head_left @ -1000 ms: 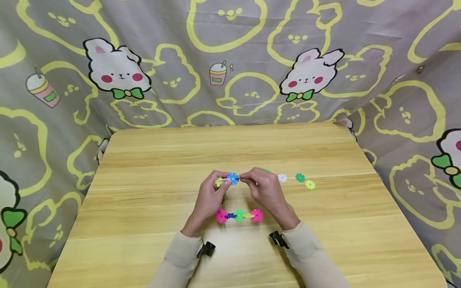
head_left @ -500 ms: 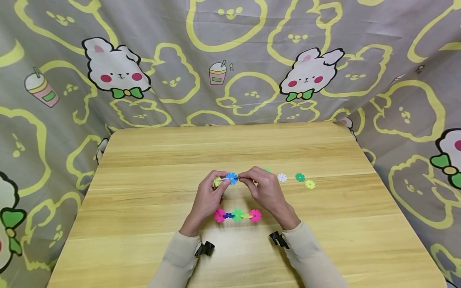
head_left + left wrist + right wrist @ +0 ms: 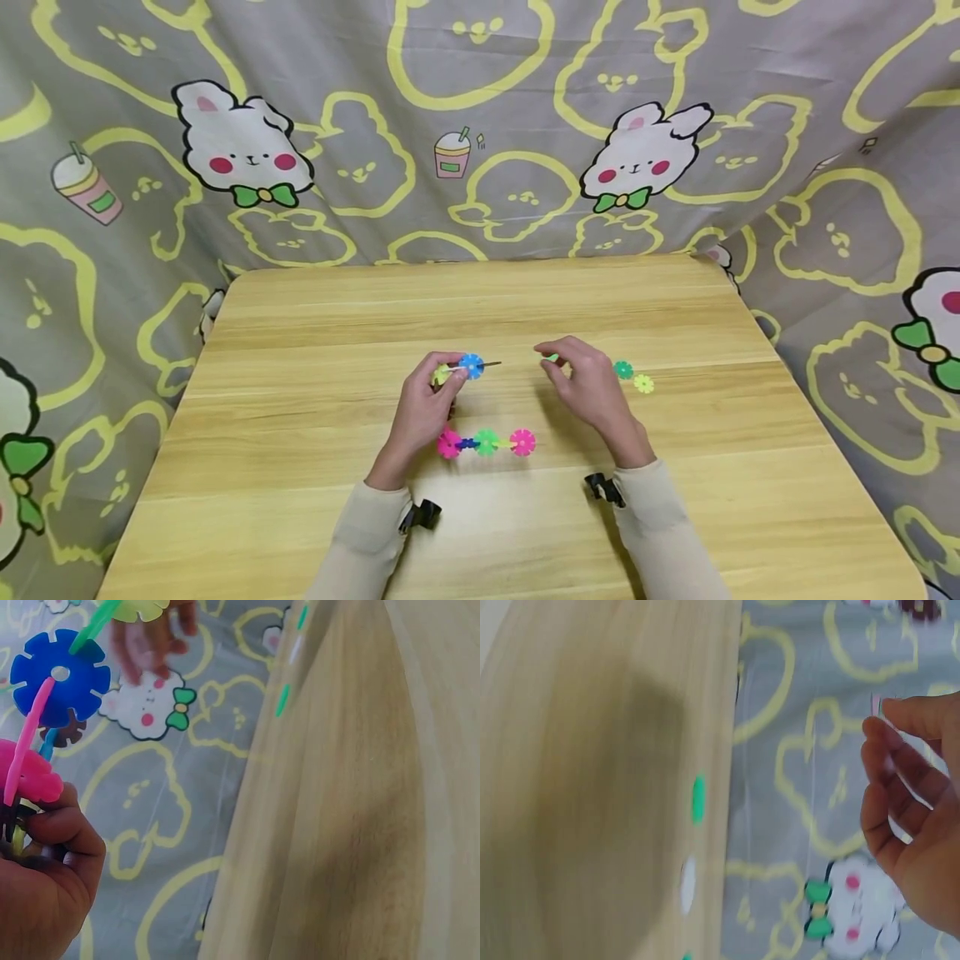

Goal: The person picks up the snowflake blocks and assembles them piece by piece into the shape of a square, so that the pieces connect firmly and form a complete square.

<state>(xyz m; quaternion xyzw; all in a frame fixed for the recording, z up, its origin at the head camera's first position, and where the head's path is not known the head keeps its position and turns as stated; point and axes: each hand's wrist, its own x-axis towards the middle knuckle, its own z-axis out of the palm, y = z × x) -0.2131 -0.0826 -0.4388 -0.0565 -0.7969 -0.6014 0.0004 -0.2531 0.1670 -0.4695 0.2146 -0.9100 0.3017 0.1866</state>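
Notched-disc assembly (image 3: 471, 366) is sitting in the left hand (image 3: 422, 408), whose fingers are pinching it beside a yellow disc (image 3: 440, 375); its brown disc (image 3: 492, 363) is projecting edge-on past the fingertips, presumably keeping that end reachable. Below these fingers, towards the person, a pink-ended row (image 3: 486, 442) is apparently hanging over the counter (image 3: 300, 467), probably joining the assembly behind the hand. Further right, a light green disc (image 3: 553, 358) is lying near the right hand (image 3: 592, 387), whose fingers are curving loosely apart from it, gripping nothing. Past them, a white disc (image 3: 688, 885), a dark green disc (image 3: 623, 369) and a second yellow disc (image 3: 644, 383) are lying separately, likely spaced for easy picking.
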